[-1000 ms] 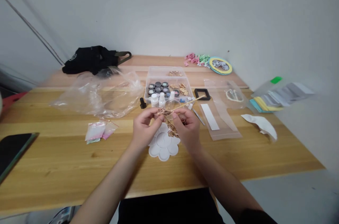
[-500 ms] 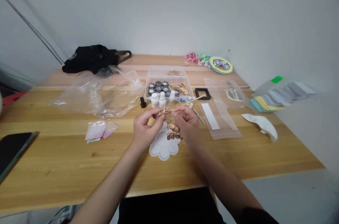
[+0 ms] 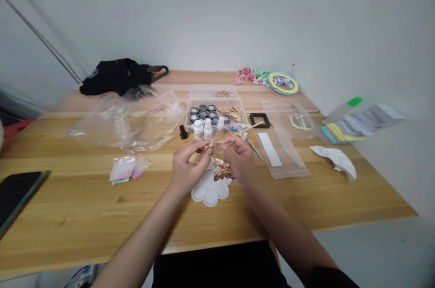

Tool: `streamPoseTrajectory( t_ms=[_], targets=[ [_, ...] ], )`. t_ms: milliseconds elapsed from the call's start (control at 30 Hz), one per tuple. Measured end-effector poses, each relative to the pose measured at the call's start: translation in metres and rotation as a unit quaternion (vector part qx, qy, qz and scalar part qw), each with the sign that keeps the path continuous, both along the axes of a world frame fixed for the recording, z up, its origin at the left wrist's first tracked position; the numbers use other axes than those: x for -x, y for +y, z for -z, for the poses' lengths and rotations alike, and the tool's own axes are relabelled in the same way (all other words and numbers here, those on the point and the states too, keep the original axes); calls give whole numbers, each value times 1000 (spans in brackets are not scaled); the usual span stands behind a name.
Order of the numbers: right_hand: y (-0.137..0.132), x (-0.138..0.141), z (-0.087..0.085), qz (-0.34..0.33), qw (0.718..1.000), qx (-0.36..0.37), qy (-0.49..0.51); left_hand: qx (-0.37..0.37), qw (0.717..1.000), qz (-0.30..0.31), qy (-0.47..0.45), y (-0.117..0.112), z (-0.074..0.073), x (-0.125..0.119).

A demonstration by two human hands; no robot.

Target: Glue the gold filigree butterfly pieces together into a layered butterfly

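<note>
Right, L hand (image 3: 188,170) and R hand (image 3: 240,158) are up together over the table (image 3: 84,206), both clamped on a gold sprig (image 3: 213,144), pinching it btwn the fingertips. Gold butterfly (image 3: 222,169) sits just below the sprig, right by R hand, above a white palette (image 3: 210,195); can't tell if it's joined to the sprig or touching the palette. Thin wooden stick (image 3: 249,128) runs up and to the right from the hands, toward a black frame (image 3: 260,120). Straight ahead, clear box (image 3: 212,89) w/ dark jars (image 3: 203,113) and gold bits (image 3: 234,115), two white bottles (image 3: 198,130) in front of it, black vial (image 3: 184,132) just beside them. On the R, tweezers (image 3: 254,148) right by a zip bag (image 3: 282,161), white cloth (image 3: 335,160) further out. On the L, big crumpled plastic bag (image 3: 125,124), small pink packets (image 3: 125,168), phone (image 3: 16,197) at the table edge. Far end, black bag (image 3: 115,77), paper bits (image 3: 253,75), round picture (image 3: 283,83).
</note>
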State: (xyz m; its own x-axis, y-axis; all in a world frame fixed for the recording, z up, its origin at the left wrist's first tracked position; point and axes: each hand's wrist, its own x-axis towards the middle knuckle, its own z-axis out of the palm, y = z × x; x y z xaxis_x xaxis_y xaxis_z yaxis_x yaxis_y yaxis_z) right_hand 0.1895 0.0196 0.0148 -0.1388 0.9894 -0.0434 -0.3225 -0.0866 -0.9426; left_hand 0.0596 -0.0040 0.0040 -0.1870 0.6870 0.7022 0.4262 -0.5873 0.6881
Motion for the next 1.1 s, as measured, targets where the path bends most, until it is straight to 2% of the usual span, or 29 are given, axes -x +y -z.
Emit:
streamPoseTrajectory(
  t_ms=[133, 233, 367, 433, 667, 867, 1100],
  targets=[
    [0, 1, -2, 2, 1000, 7, 4, 34, 999, 0, -39, 0, 2, -1],
    [0, 2, -2, 0, 1000, 11, 4, 91, 988, 24, -124, 0, 4, -2],
    [-1, 3, 0, 1, 1000, 2, -12, 186, 940, 89, -273, 0, 1, -3],
    [-2, 3, 1, -4, 1000, -4, -22, 215, 921, 99, -311, 1, -1, -4],
    [-3, 1, 3, -20, 997, -41, -55, 245, 894, 116, -358, 4, -2, -4],
    [-5, 2, 1, -25, 995, -53, -75, 257, 888, 83, -373, 5, -4, -4],
    [-5, 3, 3, -24, 994, -65, -85, 258, 887, 78, -375, 5, -4, -3]
  ],
)
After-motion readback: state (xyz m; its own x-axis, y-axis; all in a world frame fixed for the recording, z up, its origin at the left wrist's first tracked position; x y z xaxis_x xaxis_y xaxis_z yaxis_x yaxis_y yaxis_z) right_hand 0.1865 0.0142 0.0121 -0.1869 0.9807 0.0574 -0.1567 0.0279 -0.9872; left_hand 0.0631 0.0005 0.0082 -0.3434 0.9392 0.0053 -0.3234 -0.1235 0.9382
